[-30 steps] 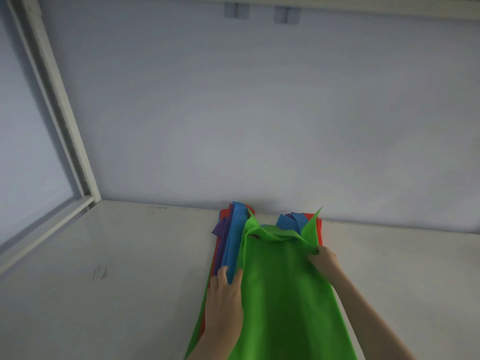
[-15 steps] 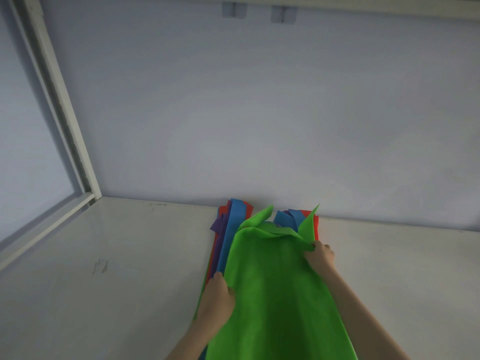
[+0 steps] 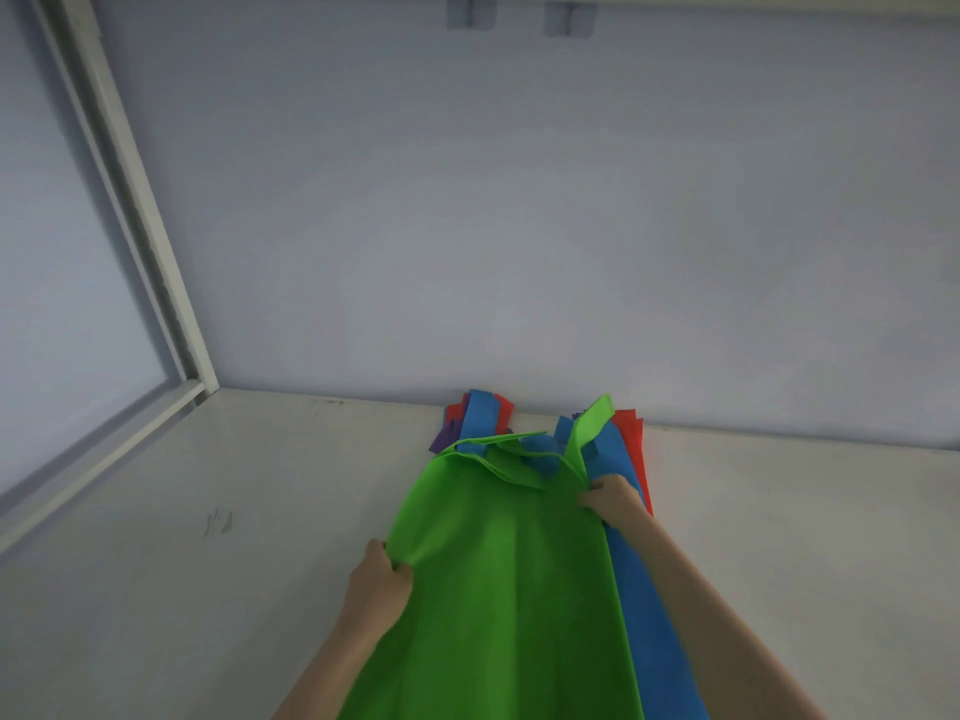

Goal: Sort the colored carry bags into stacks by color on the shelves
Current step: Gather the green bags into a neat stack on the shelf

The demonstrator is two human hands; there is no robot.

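A green carry bag (image 3: 509,579) lies on top of a pile of bags on the white shelf (image 3: 208,589). My left hand (image 3: 379,584) grips its left edge. My right hand (image 3: 613,498) pinches its right edge near the top, just below the green handle (image 3: 592,423). Under the green bag a blue bag (image 3: 654,626) shows along the right side. Red bag edges (image 3: 631,433) and a purple corner (image 3: 445,439) stick out at the far end by the wall.
The pale back wall (image 3: 519,226) rises right behind the pile. A white frame post (image 3: 135,200) stands at the left corner. Bare shelf surface stretches left and right of the pile. Two small brackets (image 3: 519,15) sit high on the wall.
The green bag has shifted left, uncovering the blue bag on the right. My left hand slid down and left from the blue strip to the green bag's left edge.
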